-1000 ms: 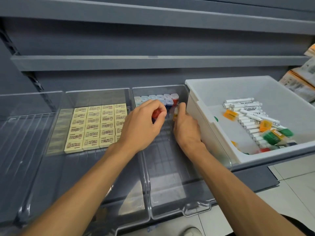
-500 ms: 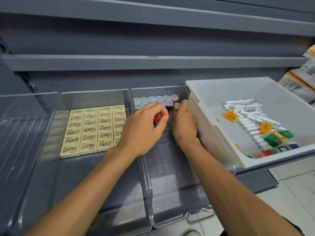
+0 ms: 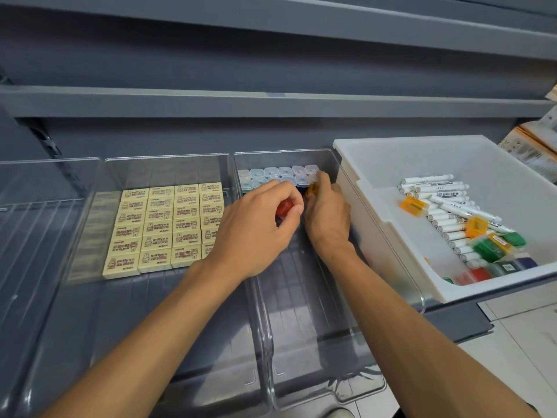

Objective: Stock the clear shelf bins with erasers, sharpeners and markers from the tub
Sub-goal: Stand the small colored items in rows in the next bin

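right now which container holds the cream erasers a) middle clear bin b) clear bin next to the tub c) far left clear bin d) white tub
a: the erasers lie in rows in the middle clear bin, between the far left bin and the right clear bin with sharpeners.

The right hand (image 3: 327, 215) advanced toward the rear of the sharpener bin (image 3: 304, 312), bringing the pinched orange sharpener (image 3: 313, 188) up against the stocked sharpeners (image 3: 286, 175). The left hand (image 3: 253, 233), pinching the red sharpener (image 3: 283, 209), shifted slightly toward the right hand until the two hands were just beside each other.
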`<state>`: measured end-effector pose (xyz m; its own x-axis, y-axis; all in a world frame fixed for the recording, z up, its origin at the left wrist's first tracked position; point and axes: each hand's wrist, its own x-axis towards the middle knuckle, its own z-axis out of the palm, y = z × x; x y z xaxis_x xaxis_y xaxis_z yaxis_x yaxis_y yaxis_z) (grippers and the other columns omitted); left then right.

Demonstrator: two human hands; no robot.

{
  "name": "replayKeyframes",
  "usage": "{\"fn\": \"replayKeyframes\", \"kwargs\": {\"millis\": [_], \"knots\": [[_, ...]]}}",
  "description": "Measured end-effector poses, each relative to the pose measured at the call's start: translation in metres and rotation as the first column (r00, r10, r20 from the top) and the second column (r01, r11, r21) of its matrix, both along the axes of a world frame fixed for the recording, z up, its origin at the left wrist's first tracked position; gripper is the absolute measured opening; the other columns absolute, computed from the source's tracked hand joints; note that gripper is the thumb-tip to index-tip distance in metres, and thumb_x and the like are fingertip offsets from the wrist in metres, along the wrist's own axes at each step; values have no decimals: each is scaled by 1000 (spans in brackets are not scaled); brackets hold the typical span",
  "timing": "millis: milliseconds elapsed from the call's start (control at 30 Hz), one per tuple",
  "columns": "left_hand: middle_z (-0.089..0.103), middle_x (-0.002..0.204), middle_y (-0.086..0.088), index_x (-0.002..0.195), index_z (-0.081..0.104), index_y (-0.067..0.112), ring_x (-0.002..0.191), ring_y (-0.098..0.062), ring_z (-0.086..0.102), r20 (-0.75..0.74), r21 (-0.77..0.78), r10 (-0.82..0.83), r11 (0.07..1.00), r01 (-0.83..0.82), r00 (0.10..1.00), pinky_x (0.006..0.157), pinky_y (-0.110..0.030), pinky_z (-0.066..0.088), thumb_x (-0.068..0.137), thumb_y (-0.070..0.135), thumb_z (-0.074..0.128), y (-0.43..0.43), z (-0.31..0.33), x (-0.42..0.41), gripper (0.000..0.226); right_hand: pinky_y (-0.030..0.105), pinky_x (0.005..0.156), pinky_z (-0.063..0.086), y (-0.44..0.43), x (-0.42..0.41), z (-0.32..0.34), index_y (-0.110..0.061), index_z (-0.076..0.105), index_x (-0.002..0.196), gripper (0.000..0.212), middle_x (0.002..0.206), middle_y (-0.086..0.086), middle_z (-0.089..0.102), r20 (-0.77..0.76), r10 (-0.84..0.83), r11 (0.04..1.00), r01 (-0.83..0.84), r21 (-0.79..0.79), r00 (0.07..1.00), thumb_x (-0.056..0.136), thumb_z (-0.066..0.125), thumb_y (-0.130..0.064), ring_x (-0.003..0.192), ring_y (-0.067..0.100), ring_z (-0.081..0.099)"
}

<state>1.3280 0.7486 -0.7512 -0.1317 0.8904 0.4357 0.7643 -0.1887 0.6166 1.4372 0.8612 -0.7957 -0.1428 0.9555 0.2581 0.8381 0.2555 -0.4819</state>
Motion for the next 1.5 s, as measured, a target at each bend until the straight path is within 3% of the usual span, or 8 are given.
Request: {"fn": "replayKeyframes", "kwargs": {"millis": [233,433,600,967,1100,1233,1367,1500], "knots": [[58,84,17,85,56,33,78,-5,55,-7,-6,-8,1000,8,1000,65,-29,46,94,27,58,0,0,0,10,39,63,39,4,0,2,-13,34,125,31,110,14,48,167,30,999,-24,-37,985,97,47,-12,82,36,55],[60,85,16,85,57,31,79,-6,56,8,5,-3,1000,3,1000,67,-33,49,93,27,58,1,-2,-1,9,43,82,47,1,3,2,-13,19,149,58,129,17,51,30,95,993,-93,-72,995,97,45,-14,105,37,56],[60,86,15,85,58,31,79,-7,56,-5,13,6,1000,-6,1000,67,-32,49,93,26,58,1,0,-1,9,34,74,43,1,11,5,-18,5,154,74,116,13,60,-67,162,979,-169,-112,984,93,47,-11,91,29,58],[63,102,8,102,58,24,94,-3,59,274,10,46,999,-51,961,85,-27,50,90,11,61,-2,1,1,17,33,76,54,-43,23,43,-19,61,89,13,80,0,68,-503,286,849,-459,-262,815,94,51,-13,74,15,65],[47,117,3,100,54,37,100,9,52,339,11,55,998,-62,939,87,-3,37,93,9,60,-17,12,1,30,25,70,53,-82,20,62,-15,58,96,10,79,3,68,-602,361,749,-606,-269,713,99,49,-19,68,8,63],[56,114,0,105,55,36,101,-3,59,410,28,31,999,-47,912,90,-13,42,94,12,58,-39,14,-5,27,23,65,50,-108,20,69,-15,49,105,8,77,5,65,-651,387,727,-650,-221,653,99,51,-20,63,6,61],[71,91,6,112,51,22,67,-4,62,665,19,-10,1000,-4,747,59,-15,46,95,12,62,-54,16,-11,23,43,76,55,-112,17,75,-22,43,109,19,76,1,68,-608,453,754,-644,-129,652,96,56,-26,68,16,65],[66,61,8,104,56,12,52,-5,55,757,33,-24,999,-1,653,43,-16,36,86,26,64,-59,18,-10,25,31,69,54,-106,20,82,-18,57,106,14,74,0,66,-649,479,726,-682,-87,592,94,62,-23,69,16,65]]}}
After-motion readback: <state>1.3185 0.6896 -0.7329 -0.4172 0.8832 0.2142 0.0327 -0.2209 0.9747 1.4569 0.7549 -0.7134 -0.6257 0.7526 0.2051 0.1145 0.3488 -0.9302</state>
